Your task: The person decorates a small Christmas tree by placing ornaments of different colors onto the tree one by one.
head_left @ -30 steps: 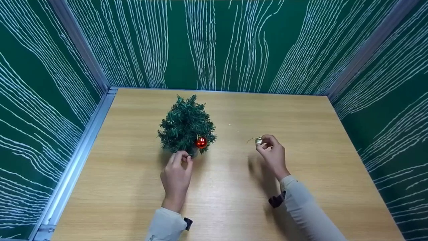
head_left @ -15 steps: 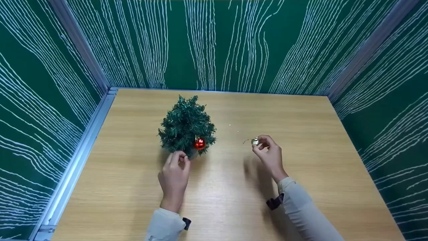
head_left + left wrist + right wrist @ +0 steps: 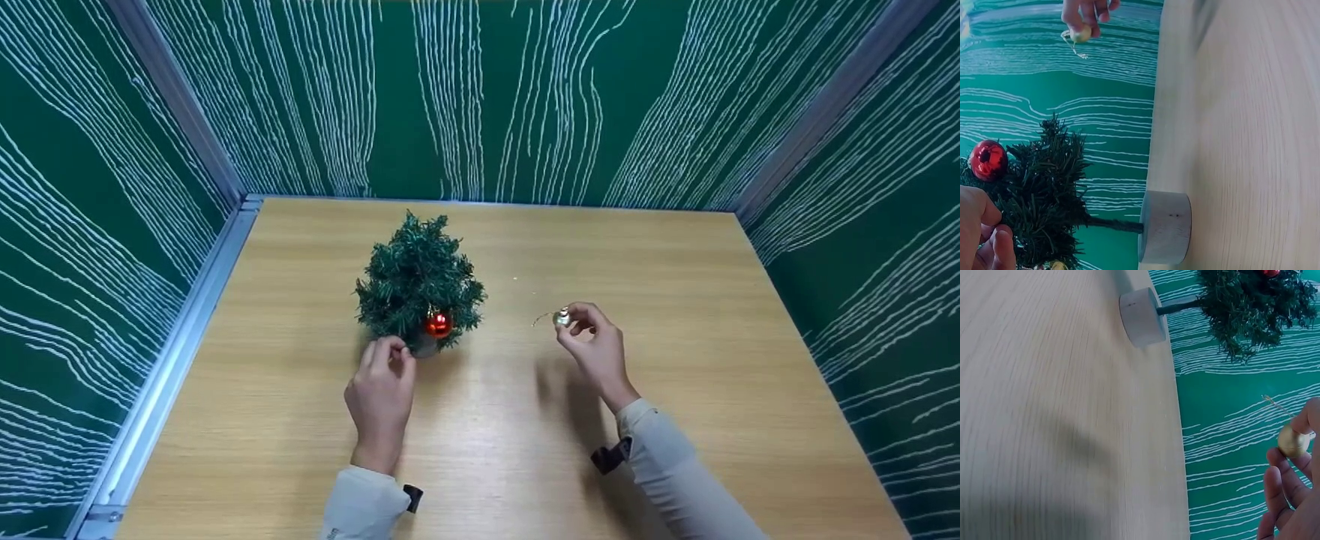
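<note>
A small artificial Christmas tree (image 3: 420, 277) stands on the table on a round pale base (image 3: 1165, 228). One shiny red ball ornament (image 3: 439, 324) hangs on its front side. My left hand (image 3: 381, 405) pinches a low branch at the tree's front left; the fingertips (image 3: 999, 236) are partly sunk in the green needles. To the right of the tree, my right hand (image 3: 596, 349) holds a small gold ball ornament (image 3: 1293, 441) between thumb and fingers, above the table. Its thin hanging string (image 3: 1278, 405) sticks out toward the tree.
The wooden table (image 3: 495, 450) is bordered by green walls (image 3: 525, 97) with white wavy lines and a metal rail (image 3: 172, 360) at left. Tiny pale specks lie on the table behind the hands. Gold and red bits (image 3: 1057, 264) show under the tree's branches.
The tree has turned slightly, carrying the red ball to the left, and my left hand has shifted left with the branch. My right hand has brought the gold ball nearer the tree.
</note>
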`<state>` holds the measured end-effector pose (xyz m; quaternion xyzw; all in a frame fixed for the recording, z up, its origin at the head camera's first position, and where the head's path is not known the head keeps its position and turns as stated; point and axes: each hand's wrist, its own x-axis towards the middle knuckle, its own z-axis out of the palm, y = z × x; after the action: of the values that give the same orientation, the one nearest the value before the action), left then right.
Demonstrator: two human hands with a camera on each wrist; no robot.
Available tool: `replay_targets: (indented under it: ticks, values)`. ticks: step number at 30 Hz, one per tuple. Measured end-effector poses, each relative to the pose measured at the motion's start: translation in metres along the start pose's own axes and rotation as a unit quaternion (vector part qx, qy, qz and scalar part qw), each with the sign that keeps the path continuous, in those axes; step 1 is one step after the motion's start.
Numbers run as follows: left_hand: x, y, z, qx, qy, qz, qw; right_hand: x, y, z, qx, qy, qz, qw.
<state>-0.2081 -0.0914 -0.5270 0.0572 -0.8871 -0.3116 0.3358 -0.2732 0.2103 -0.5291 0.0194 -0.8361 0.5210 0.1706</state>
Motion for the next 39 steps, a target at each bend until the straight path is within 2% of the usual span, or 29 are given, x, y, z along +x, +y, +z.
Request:
replay_targets:
  ticks: [9, 16, 19, 22, 29, 39]
  values:
    - [0.004, -0.005, -0.002, 0.012, 0.021, 0.002, 0.9997, -0.003, -0.010, 0.005, 0.019, -0.005, -0.005, 1.000]
    - [0.007, -0.008, -0.003, 0.013, 0.016, -0.004, 0.9998, -0.013, -0.050, 0.001, 0.019, -0.015, -0.011, 1.000]
    - [0.008, -0.010, -0.004, 0.013, 0.015, -0.005, 0.9998, -0.016, -0.055, 0.002, 0.019, -0.016, -0.017, 1.000]
    - [0.010, -0.011, -0.005, 0.014, 0.011, -0.008, 0.9998, -0.017, -0.052, 0.005, 0.018, -0.015, -0.017, 1.000]
    - [0.012, -0.015, -0.005, 0.017, 0.005, -0.021, 0.9996, -0.015, -0.025, 0.017, 0.016, -0.015, -0.015, 1.000]
    - [0.012, -0.019, -0.005, 0.015, 0.013, -0.024, 0.9995, -0.017, -0.023, 0.019, 0.029, -0.023, -0.036, 0.999]
